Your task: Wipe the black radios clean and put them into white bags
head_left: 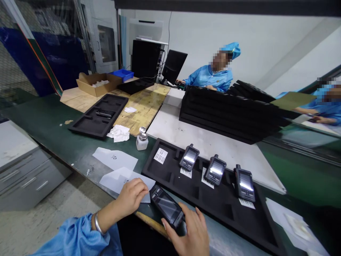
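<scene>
A black handheld device [166, 206] lies face up at the table's front edge, its screen showing. My right hand [190, 231] grips its lower right end between thumb and fingers. Beside its upper left end, my left hand [133, 195] has its fingers pinched together over a white paper bag [117, 179]; what they hold is too small to make out. Behind the device is a black foam tray [186, 192] with three similar devices, the left one [189, 157], the middle one [215, 170] and the right one [244, 184], near white label sheets [161, 155].
A white dispenser bottle [142, 139] and crumpled tissue [119, 133] stand behind the bags. Farther left is another foam tray [99, 115] with a device, then a cardboard box [98, 84]. Stacked black trays [229, 112] stand at the back; two people in blue sit beyond.
</scene>
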`<state>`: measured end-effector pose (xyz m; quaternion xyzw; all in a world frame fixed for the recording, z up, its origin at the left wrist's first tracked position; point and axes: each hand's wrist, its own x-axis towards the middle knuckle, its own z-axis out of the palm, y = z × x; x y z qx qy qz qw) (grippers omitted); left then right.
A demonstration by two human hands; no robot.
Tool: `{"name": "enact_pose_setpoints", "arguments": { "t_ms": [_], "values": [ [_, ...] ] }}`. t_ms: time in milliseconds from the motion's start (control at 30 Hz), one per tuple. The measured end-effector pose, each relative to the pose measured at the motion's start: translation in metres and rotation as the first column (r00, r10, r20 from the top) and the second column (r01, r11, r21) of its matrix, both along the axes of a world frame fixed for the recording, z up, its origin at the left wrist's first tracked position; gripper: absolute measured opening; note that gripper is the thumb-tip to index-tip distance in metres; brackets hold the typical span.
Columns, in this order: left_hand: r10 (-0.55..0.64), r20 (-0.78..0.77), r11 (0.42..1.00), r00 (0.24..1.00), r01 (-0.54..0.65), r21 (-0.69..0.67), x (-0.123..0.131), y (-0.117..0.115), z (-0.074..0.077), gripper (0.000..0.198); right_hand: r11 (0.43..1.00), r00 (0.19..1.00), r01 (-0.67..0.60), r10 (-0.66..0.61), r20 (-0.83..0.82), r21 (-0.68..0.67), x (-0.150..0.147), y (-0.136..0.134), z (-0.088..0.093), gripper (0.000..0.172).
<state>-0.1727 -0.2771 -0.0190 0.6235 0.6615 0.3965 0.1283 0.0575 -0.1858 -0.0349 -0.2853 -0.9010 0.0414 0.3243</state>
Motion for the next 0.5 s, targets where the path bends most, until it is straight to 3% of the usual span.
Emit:
{"name": "enact_pose_setpoints", "arguments": {
  "t_ms": [167, 333, 433, 500],
  "values": [
    [-0.062, -0.045, 0.998, 0.997, 0.062, 0.0, 0.008, 0.003, -0.001, 0.022, 0.978, 0.979, -0.196, 0.199, 0.036, -0.071, 0.002, 0.003, 0.01, 0.056],
    [-0.118, -0.079, 0.993, 0.99, 0.118, -0.005, 0.015, 0.005, 0.009, 0.021, 0.995, 0.996, -0.08, 0.078, -0.031, -0.062, 0.001, 0.009, 0.018, 0.054],
    [-0.13, -0.095, 0.991, 0.987, 0.131, -0.006, 0.022, 0.01, 0.018, 0.021, 0.98, 0.983, -0.183, 0.182, -0.012, -0.084, 0.0, 0.009, 0.025, 0.054],
    [-0.148, -0.103, 0.989, 0.984, 0.15, 0.013, 0.028, 0.015, 0.024, 0.022, 0.981, 0.986, -0.165, 0.164, -0.022, -0.104, -0.002, 0.006, 0.03, 0.054]
  ]
}}
